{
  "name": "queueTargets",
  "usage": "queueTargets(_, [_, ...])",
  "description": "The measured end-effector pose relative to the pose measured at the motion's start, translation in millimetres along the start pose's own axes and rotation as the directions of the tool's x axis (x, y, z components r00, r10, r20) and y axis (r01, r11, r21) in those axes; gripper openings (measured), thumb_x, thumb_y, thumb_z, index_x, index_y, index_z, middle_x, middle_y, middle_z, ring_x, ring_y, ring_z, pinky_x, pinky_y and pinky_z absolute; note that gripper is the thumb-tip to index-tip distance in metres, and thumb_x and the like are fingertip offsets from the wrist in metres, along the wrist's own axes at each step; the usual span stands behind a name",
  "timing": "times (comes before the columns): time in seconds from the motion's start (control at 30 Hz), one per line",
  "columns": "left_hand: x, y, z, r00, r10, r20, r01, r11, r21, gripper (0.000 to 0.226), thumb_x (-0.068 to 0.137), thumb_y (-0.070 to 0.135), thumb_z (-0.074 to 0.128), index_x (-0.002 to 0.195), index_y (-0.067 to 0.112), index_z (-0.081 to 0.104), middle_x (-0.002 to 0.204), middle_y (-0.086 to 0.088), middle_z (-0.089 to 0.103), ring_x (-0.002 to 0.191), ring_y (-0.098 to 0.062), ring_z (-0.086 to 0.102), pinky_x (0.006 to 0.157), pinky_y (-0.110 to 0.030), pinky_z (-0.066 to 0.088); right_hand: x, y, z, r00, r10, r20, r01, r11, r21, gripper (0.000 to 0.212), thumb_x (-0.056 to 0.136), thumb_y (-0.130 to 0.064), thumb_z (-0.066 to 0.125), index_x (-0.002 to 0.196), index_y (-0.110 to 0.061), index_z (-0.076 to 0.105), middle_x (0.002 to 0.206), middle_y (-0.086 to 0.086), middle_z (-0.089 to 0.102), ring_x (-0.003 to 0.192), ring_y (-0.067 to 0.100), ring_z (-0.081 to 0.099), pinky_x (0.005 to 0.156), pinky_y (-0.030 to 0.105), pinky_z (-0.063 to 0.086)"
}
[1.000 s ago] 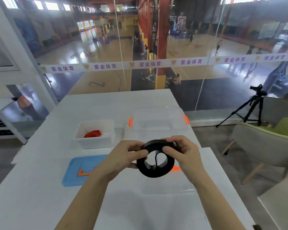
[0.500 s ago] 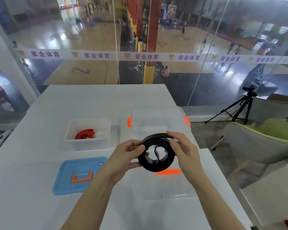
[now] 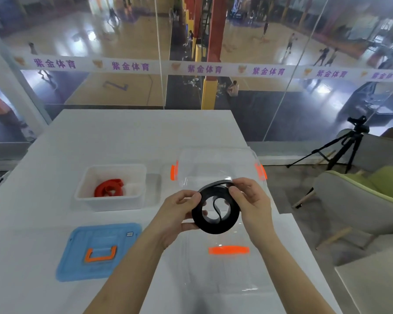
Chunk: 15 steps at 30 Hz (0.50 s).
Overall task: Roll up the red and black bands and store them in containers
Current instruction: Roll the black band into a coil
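A black band (image 3: 222, 226), coiled into a loose ring with an S-shaped fold inside, is held in the air above the table. My left hand (image 3: 179, 214) grips its left side and my right hand (image 3: 251, 200) pinches its upper right edge. The red band (image 3: 109, 188) lies rolled inside a white tub (image 3: 89, 198) at the left. A clear container with orange latches (image 3: 216, 162) stands just behind my hands.
A blue lid with an orange handle (image 3: 98, 250) lies flat at the front left. A clear lid with an orange handle (image 3: 228, 250) lies under my hands. The white table (image 3: 134, 132) ends at a glass wall. A tripod (image 3: 340, 146) and chairs (image 3: 372, 193) stand to the right.
The view has tilted down and moved closer to the table. Both hands have kept hold of the black coil and carried it slightly forward, towards the clear container.
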<state>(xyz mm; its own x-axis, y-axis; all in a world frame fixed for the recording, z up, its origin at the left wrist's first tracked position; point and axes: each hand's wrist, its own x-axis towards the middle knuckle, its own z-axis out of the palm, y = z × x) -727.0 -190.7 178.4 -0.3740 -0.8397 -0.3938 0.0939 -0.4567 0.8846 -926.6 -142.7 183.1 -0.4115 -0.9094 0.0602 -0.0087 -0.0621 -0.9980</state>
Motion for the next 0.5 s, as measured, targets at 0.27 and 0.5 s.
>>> queueTargets(0.27, [85, 18, 10, 0.994, -0.050, -0.096, 0.045, 0.997, -0.055, 0.026, 0.099, 0.029, 0.066, 0.113, 0.008, 0.071, 0.118, -0.019, 0.072, 0.105, -0.041, 0.073, 0.086, -0.055, 0.062, 86, 24, -11, 0.977, 0.131, 0.169, -0.090, 0.969, -0.229, 0.041, 0.092, -0.013, 0.076, 0.117, -0.045, 0.068, 0.109, -0.013, 0.074, 0.093, 0.021, 0.074, 0.088, 0.040, 0.061])
queueTargets(0.5, [162, 15, -3, 0.983, -0.115, -0.144, 0.105, 0.992, -0.076, 0.031, 0.099, 0.033, 0.066, 0.117, 0.007, 0.070, 0.114, -0.017, 0.072, 0.104, -0.040, 0.074, 0.087, -0.059, 0.061, 168, 47, -2, 0.938, 0.246, 0.246, -0.135, 0.908, -0.396, 0.044, 0.084, -0.015, 0.084, 0.114, -0.042, 0.067, 0.100, -0.004, 0.075, 0.075, 0.020, 0.075, 0.073, 0.048, 0.066])
